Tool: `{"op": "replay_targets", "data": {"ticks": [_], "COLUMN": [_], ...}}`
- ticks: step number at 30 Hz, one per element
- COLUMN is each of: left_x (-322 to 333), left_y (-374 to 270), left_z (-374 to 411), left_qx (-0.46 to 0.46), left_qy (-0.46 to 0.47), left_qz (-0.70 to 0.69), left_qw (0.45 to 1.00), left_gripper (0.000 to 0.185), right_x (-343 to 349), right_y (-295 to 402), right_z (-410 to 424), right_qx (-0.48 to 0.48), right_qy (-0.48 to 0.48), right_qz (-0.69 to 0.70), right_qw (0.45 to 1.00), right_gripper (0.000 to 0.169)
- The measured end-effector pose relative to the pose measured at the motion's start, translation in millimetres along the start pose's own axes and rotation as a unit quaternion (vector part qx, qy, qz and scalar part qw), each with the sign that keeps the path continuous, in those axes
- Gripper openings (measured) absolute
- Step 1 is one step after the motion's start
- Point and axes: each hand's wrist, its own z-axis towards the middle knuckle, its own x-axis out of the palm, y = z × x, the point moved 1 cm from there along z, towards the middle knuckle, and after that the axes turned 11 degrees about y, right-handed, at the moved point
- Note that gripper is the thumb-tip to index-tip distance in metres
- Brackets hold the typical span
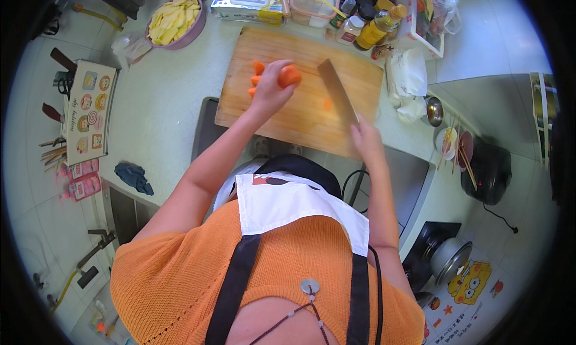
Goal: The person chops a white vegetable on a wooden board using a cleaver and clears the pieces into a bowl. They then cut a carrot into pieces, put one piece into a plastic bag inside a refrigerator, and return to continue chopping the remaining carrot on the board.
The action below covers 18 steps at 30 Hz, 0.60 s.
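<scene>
A wooden cutting board (310, 52) lies on the counter before me. My left hand (272, 86) is over its left half, gripping an orange carrot piece (290, 76) with a rounded end toward the right. More carrot pieces (258, 68) show along the hand's left side; the palm partly hides them. My right hand (366, 140) holds the handle of a kitchen cleaver (339, 93) near the board's right edge. The blade points away from me and is apart from the carrot. A small orange bit or stain (327, 104) is on the board left of the blade.
A purple bowl (202, 18) of sliced pale vegetable stands at the back left. Wet wipes (245, 5), a lidless plastic container (310, 18) and sauce bottles (375, 27) line the back. A knife block (90, 106) is left, a dark cloth (134, 177) nearer; bowls with chopsticks (465, 149) are right.
</scene>
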Motion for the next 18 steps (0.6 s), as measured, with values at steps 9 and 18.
{"op": "replay_targets", "data": {"ticks": [9,18], "left_x": [-76.9,-72.1], "left_y": [33.6,45.7], "left_z": [-95.9,-105.4], "left_qx": [-0.119,-0.060], "left_qy": [-0.114,-0.084], "left_qz": [0.096,0.200], "left_qw": [0.982,0.974], "left_gripper": [0.059,0.061], "right_x": [26.7,77.0], "right_y": [84.1,96.7], "right_z": [44.5,85.2], "right_qx": [-0.104,-0.188], "right_qy": [0.198,0.198], "right_qz": [-0.019,-0.011], "right_qw": [0.975,0.962], "right_gripper": [0.038,0.032]}}
